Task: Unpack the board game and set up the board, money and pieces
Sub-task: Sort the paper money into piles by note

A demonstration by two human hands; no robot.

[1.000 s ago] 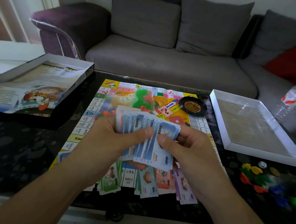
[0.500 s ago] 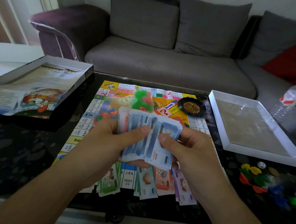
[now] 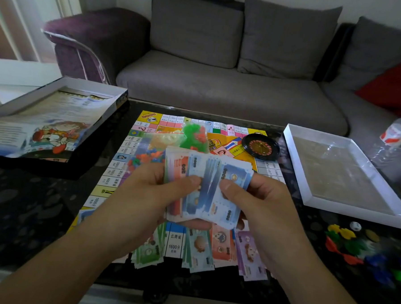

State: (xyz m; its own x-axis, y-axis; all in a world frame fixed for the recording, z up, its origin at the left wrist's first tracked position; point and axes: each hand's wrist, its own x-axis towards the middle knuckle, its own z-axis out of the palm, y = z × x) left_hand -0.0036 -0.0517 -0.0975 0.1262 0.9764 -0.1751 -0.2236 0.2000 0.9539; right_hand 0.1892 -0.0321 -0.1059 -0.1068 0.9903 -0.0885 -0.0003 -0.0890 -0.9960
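Note:
The colourful game board [image 3: 147,130] lies open on the dark table. Above its near half, my left hand [image 3: 146,195] and my right hand [image 3: 262,201] together hold a fanned stack of play money [image 3: 207,175], mostly blue notes with a red one at the left. Both thumbs press on top of the fan. Sorted piles of notes, green [image 3: 146,253], teal [image 3: 197,251], orange [image 3: 222,243] and purple [image 3: 250,254], lie along the board's near edge. A clear bag of green and red pieces [image 3: 192,135] rests on the board. A small black roulette wheel [image 3: 260,147] sits at its far right.
The box lid with printed sheets [image 3: 48,120] stands at the left of the table. A white box tray [image 3: 340,173] lies at the right. Loose coloured tokens [image 3: 357,250] and a white die [image 3: 355,226] lie near the right front. A grey sofa [image 3: 221,83] stands behind the table.
The fan of notes has spread a little wider between my hands, showing a red note at the left. My hands stay over the same spot on the board.

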